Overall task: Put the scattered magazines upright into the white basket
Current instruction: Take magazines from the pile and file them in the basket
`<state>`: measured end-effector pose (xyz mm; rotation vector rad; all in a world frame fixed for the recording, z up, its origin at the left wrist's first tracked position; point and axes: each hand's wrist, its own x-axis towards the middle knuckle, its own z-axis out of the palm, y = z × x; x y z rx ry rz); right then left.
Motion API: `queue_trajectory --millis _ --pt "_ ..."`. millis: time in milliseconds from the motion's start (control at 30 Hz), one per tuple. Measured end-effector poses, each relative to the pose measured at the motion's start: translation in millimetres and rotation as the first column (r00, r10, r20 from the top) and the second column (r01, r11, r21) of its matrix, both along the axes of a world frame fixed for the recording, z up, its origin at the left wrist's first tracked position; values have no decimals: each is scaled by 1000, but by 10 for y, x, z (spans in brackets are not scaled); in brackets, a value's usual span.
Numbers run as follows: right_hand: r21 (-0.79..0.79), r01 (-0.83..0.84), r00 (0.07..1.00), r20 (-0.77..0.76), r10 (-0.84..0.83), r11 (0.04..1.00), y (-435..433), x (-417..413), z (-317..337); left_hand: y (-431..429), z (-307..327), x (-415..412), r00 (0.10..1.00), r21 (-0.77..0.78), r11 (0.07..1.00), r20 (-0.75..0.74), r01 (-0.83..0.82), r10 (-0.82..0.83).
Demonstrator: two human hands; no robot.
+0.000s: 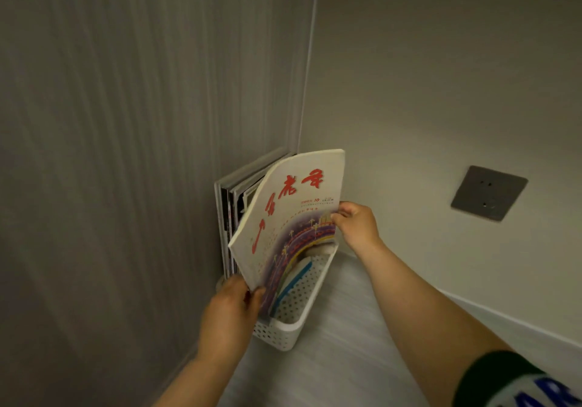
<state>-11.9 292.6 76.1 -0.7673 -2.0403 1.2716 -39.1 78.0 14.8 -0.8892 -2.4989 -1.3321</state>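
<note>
Magazine (pixel 293 214) over perforated white basket (pixel 293 318)

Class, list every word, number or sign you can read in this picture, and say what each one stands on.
"2025 10": small red print on the cover of the magazine held by both hands.
Large red brush-style characters on that cover: visible, but too warped and blurred to quote.
Fine print beside the date: too small to read.
White and blue letters on the dark sleeve: cut off, unreadable.
Wall socket: no text.
</note>
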Motion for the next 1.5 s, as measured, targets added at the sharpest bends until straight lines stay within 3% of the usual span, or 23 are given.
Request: queue_trajectory --millis 267,400,500,733,900,1200,1300,1400,1500 --pt "-50 -53 993 106 58 997 12 -215 -215 76 -155 -140 998 -63 997 36 -47 50" --pt "-214 -68 997 29 76 975 -89 -306 -323 136 -155 -141 998 38 999 60 -35 32" --pt "-327 -175 983 2 185 929 -189 -385 -403 161 -178 -175 994 77 995 97 -62 54" --pt "-350 -280 928 139 345 894 -374 -492 -566 230 -207 -254 984 131 986 161 -99 78" --pt "-321 -269 912 217 347 908 -381 -474 -594 249 -187 -283 977 139 983 191 -121 93" --pt "-16 -273 887 382 258 962 -280 -56 -442 221 -123 -24 977 77 981 134 -176 165" --pt "79 -197 906 395 151 977 -9 305 -329 362 -44 278 993 113 993 114 -33 20" --pt "47 -41 942 335 23 998 238 811 -283 565 -35 634 973 94 979 128 182 -193" --pt "31 59 942 328 -66 998 420 1482 -320 793 -83 1062 947 21 957 141 288 -288"
